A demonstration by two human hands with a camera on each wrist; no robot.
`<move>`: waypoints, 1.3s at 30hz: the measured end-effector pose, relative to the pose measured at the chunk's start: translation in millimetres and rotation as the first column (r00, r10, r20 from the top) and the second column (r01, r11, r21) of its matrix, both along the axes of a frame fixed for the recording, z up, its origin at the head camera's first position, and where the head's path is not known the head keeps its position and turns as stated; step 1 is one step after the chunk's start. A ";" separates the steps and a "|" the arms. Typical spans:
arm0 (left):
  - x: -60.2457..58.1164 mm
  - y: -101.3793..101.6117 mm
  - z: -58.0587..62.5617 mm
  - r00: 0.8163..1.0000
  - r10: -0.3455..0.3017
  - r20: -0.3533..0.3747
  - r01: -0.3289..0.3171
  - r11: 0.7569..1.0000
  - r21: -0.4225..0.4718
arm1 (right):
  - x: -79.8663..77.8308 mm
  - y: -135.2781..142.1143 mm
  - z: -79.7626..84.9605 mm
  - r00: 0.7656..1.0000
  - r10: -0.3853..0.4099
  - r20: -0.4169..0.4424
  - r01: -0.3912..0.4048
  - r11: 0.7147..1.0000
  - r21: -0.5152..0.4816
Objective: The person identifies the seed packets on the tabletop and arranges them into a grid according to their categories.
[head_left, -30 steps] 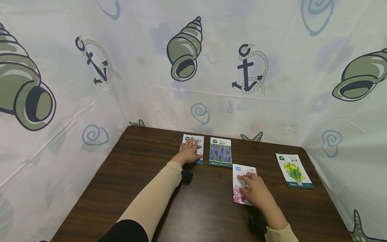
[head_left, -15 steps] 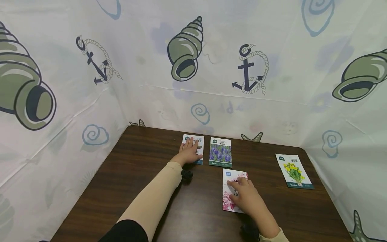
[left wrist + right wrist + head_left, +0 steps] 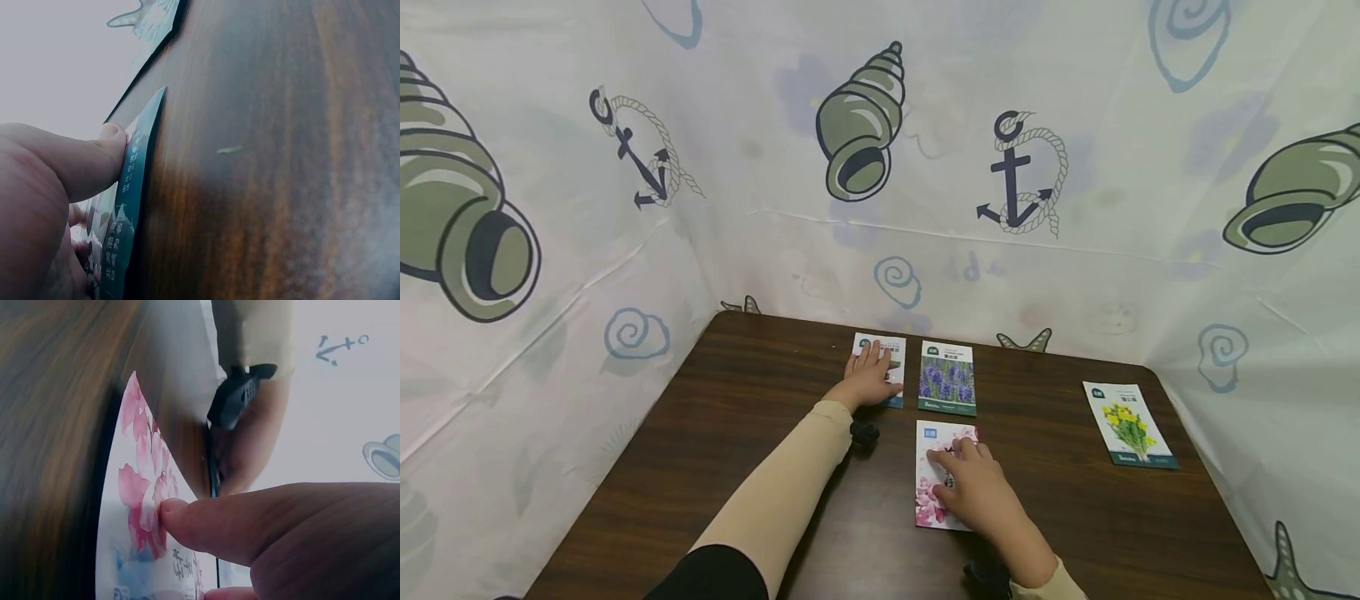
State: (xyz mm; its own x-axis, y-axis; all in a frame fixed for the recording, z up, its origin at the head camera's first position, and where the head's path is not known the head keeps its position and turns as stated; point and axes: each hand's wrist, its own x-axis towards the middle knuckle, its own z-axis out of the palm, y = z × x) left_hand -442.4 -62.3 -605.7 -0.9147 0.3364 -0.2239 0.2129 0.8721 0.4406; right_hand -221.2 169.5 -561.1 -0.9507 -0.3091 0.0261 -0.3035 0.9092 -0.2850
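Pink packet [image 3: 942, 477] shifted leftward, right hand [image 3: 979, 490], left hand [image 3: 865, 380] spread on separate packets [image 3: 898, 367], brown table [image 3: 737, 433], printed cloth [image 3: 940, 225]

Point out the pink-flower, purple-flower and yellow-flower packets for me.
Pink-flower packet [image 3: 929, 474], head view: left part of front.
Purple-flower packet [image 3: 947, 380], head view: printed flowers.
Yellow-flower packet [image 3: 1129, 427], head view: printed bouquet.

Four printed packets [image 3: 947, 379], two hands [image 3: 864, 384], one table [image 3: 715, 417]
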 end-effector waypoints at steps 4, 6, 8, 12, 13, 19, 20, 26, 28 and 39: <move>-0.2 1.7 0.6 1.000 -0.003 -0.013 0.003 1.000 0.000 | -5.7 -10.9 -2.1 1.000 0.019 -0.006 -0.019 1.000 -0.001; 0.0 2.8 1.6 1.000 -0.003 -0.013 0.003 1.000 0.001 | -8.1 -16.0 -3.3 1.000 0.029 -0.009 -0.029 1.000 -0.006; 0.3 3.6 2.7 1.000 -0.005 -0.009 0.005 1.000 -0.006 | -9.6 -21.6 -4.2 0.999 0.038 -0.004 -0.038 0.999 -0.006; -0.4 5.1 3.6 1.000 -0.005 -0.012 0.005 1.000 -0.003 | -12.5 -33.4 -2.4 0.998 0.060 -0.004 -0.060 0.998 -0.002; -0.3 5.5 3.7 1.000 -0.006 -0.013 0.006 1.000 -0.006 | -13.3 -36.2 -1.9 0.998 0.065 -0.004 -0.065 0.998 -0.005; 2.2 8.5 3.8 1.000 -0.005 -0.011 0.005 1.000 -0.014 | -17.5 -49.3 -4.4 0.996 0.093 -0.017 -0.093 0.996 -0.011; 2.5 8.8 3.8 1.000 -0.004 -0.009 0.004 1.000 -0.014 | -17.7 -50.7 -5.3 0.995 0.098 -0.018 -0.099 0.995 -0.018; 5.4 8.5 3.7 1.000 -0.002 -0.024 0.002 1.000 -0.005 | -15.6 -54.0 -8.9 0.992 0.125 -0.015 -0.126 0.988 -0.085; 5.3 7.6 2.9 1.000 0.000 -0.029 0.000 1.000 0.004 | -14.7 -53.6 -8.3 0.990 0.139 -0.022 -0.140 0.984 -0.110; 4.9 1.4 1.2 0.999 -0.006 -0.037 0.006 1.000 -0.021 | -18.9 -53.1 -9.8 0.981 0.189 -0.035 -0.192 0.970 -0.151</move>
State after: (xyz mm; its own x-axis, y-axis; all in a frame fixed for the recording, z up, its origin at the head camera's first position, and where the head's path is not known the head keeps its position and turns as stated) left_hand -437.5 -60.9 -604.5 -0.9206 0.3375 -0.1965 0.2341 0.8796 0.4141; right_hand -240.1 116.4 -570.9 -0.8733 -0.4754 0.1063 -0.4743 0.7799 -0.4085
